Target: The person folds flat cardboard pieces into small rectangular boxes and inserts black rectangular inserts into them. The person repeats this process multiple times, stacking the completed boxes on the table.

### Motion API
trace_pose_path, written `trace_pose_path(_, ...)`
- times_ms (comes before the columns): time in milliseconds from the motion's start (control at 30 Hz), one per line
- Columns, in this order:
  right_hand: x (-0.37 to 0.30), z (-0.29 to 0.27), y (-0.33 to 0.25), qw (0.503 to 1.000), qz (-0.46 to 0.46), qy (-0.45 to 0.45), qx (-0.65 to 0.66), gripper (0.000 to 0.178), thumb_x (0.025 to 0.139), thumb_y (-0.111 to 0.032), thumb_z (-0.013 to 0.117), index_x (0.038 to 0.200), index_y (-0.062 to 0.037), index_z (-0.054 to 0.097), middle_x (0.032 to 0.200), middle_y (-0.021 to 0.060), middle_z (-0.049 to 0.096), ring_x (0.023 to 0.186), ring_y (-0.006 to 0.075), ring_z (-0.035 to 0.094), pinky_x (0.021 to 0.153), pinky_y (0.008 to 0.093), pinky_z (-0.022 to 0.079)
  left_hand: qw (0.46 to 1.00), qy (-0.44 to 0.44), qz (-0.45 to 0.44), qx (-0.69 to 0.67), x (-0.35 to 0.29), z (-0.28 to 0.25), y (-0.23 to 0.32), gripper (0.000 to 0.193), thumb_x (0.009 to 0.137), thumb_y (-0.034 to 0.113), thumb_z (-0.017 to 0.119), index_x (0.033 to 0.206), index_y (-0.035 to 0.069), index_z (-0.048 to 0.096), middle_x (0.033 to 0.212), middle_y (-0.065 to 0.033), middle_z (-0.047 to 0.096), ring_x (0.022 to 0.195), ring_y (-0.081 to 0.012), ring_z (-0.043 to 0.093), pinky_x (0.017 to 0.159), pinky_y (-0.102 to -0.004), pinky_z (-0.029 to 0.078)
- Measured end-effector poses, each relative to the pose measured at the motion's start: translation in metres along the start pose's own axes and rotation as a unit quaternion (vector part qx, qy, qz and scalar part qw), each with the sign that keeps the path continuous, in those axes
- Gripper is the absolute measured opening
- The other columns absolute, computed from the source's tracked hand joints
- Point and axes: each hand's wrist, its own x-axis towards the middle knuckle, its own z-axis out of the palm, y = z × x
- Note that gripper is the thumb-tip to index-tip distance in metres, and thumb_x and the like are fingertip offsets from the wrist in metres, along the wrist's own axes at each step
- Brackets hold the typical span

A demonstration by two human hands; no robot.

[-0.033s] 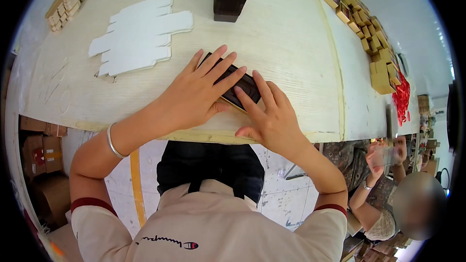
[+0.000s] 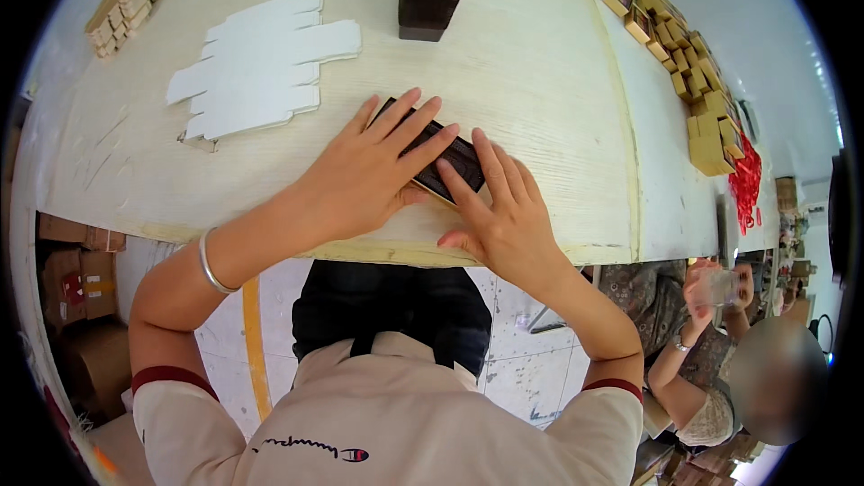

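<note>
A dark plastic tray (image 2: 464,162) with moulded hollows lies at a slant on the table, close to the front edge. Along its near side shows a thin gold edge, perhaps of a box around it. My left hand (image 2: 378,157) rests over its far left part with the fingers spread. From the other side my right hand (image 2: 504,207) touches its right end, fingers stretched out and thumb apart. Both palms hide much of the tray. Farther back stands a tall stack of dark trays (image 2: 427,13).
White flat carton blanks (image 2: 256,67) lie piled at left, with folded tan card pieces (image 2: 128,9) behind. Gold boxes (image 2: 711,144) line the right side beside red strips (image 2: 745,182). A co-worker's hands (image 2: 697,292) hold something clear at lower right. Brown cartons (image 2: 79,286) sit below left.
My hands and the tray stay in place. The co-worker's hands have shifted slightly, and the clear thing in them is tilted differently.
</note>
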Motion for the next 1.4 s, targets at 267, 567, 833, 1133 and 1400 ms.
trace_pose_path(267,0.002,0.024,0.006,0.999,0.009,0.017,-0.05,0.072,0.08,-0.037,0.063,0.135,0.0045,0.041,0.142,0.0268,0.035,0.127,0.0434,0.04,0.104,0.0489,0.035,0.994,0.053,0.007,-0.092,-0.002,0.021,-0.006,0.071,0.082,0.039,0.063,0.138,0.002,0.038,0.143,-0.0196,0.036,0.135,-0.037,0.031,0.109,-0.0525,0.024)
trace_pose_path(567,-0.011,0.016,0.029,0.992,0.123,0.0,-0.017,0.066,0.082,-0.006,0.061,0.14,0.0066,0.031,0.142,0.0271,0.035,0.128,0.0429,0.038,0.107,0.0453,0.034,0.922,0.165,0.022,-0.349,-0.032,-0.067,0.001,0.064,0.082,0.03,0.07,0.134,0.003,0.045,0.14,-0.0166,0.04,0.128,-0.0351,0.037,0.106,-0.0448,0.031)
trace_pose_path(833,-0.005,-0.022,0.141,0.973,0.127,0.09,-0.173,0.045,0.089,-0.014,0.06,0.128,0.0026,0.05,0.138,0.0215,0.045,0.125,0.0363,0.044,0.104,0.0435,0.036,0.615,0.297,0.279,-0.675,-0.096,-0.148,0.053,0.039,0.1,0.032,0.047,0.068,0.013,0.059,0.077,0.0029,0.062,0.067,-0.013,0.055,0.055,-0.0254,0.04)
trace_pose_path(1133,0.156,0.066,-0.031,0.976,-0.175,0.074,0.109,0.057,0.075,-0.03,0.075,0.118,0.0024,0.056,0.129,0.0215,0.051,0.123,0.035,0.046,0.103,0.042,0.037,0.555,0.199,0.25,-0.768,-0.102,-0.148,0.063,0.038,0.088,0.042,0.059,0.074,0.007,0.065,0.079,-0.006,0.061,0.066,-0.0214,0.056,0.061,-0.0329,0.046)
trace_pose_path(1400,0.198,0.076,-0.032,0.962,-0.118,-0.113,0.217,0.039,0.076,-0.025,0.073,0.096,0.0061,0.061,0.094,0.0225,0.064,0.091,0.036,0.06,0.081,0.0422,0.047,0.857,0.147,-0.165,-0.466,-0.118,-0.109,-0.068,0.027,0.081,0.028,0.066,0.089,0.003,0.064,0.094,-0.0098,0.063,0.089,-0.0217,0.059,0.081,-0.0318,0.045)
